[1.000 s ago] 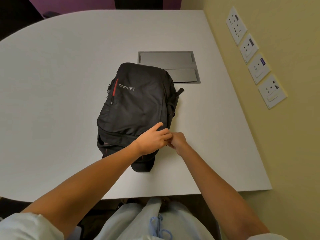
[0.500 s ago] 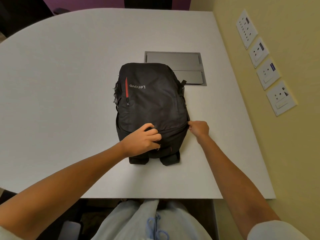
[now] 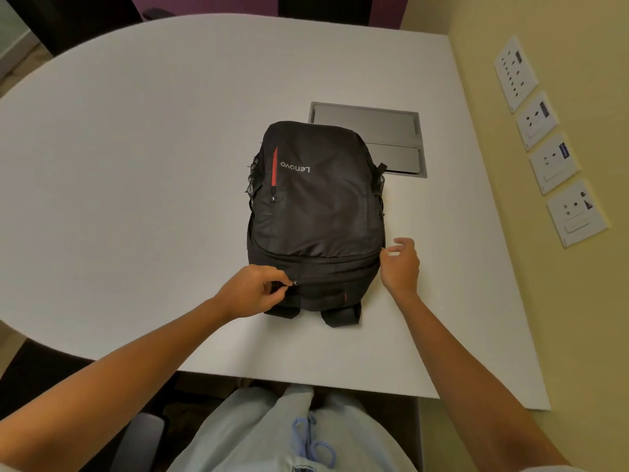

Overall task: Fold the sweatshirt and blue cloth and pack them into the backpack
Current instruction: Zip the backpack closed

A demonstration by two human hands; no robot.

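A black backpack [image 3: 316, 212] with a red zip stripe and a white logo lies flat on the white table [image 3: 136, 165], its top end towards me and its main zip closed. My left hand [image 3: 253, 289] pinches a small metal zip pull [image 3: 294, 283] at the bag's near left corner. My right hand [image 3: 401, 264] hovers just off the bag's near right corner, fingers spread, holding nothing. No sweatshirt or blue cloth is in view.
A grey metal cable hatch [image 3: 391, 137] is set into the table behind the backpack. Wall sockets [image 3: 551, 165] line the yellow wall on the right. The table's near edge runs just in front of my lap.
The backpack turned square to me. My left hand slid left along the top zip to the near left corner; my right hand let go of the bag's right side and opened.
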